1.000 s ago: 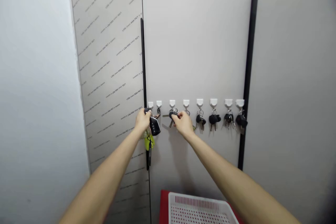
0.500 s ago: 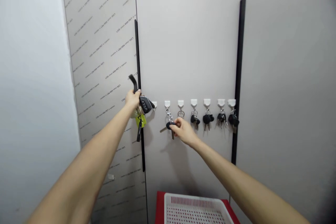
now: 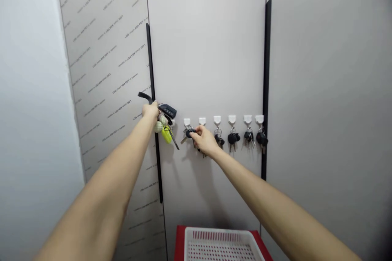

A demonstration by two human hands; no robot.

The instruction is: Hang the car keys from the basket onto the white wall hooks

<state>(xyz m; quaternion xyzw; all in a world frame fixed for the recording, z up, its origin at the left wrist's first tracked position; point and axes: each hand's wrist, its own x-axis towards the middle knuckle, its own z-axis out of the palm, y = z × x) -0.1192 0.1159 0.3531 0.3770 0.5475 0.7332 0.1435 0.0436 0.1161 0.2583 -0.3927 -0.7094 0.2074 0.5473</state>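
Note:
At the left of the hook row, my left hand (image 3: 150, 110) is closed around a bunch of keys with a black car key fob (image 3: 167, 110), a dark strap (image 3: 145, 97), a yellow-green tag (image 3: 166, 134) and pale round charms (image 3: 159, 125). My right hand (image 3: 204, 140) pinches a black-headed key bunch (image 3: 190, 133) just under a white hook (image 3: 186, 121). Whether that bunch still touches the hook I cannot tell. Another white hook (image 3: 202, 121) sits right above my right hand, its keys mostly hidden behind the fingers.
To the right, key bunches hang from several hooks, such as the black-headed keys (image 3: 233, 136). Long black handles (image 3: 266, 89) run down the pale door panels (image 3: 205, 49). Below stands a white perforated basket (image 3: 222, 234) on a red surface (image 3: 180, 240).
My right hand has lifted its key bunch up toward the hook. In my left hand the fob and tag have swung round. The whole view has shifted slightly to the right.

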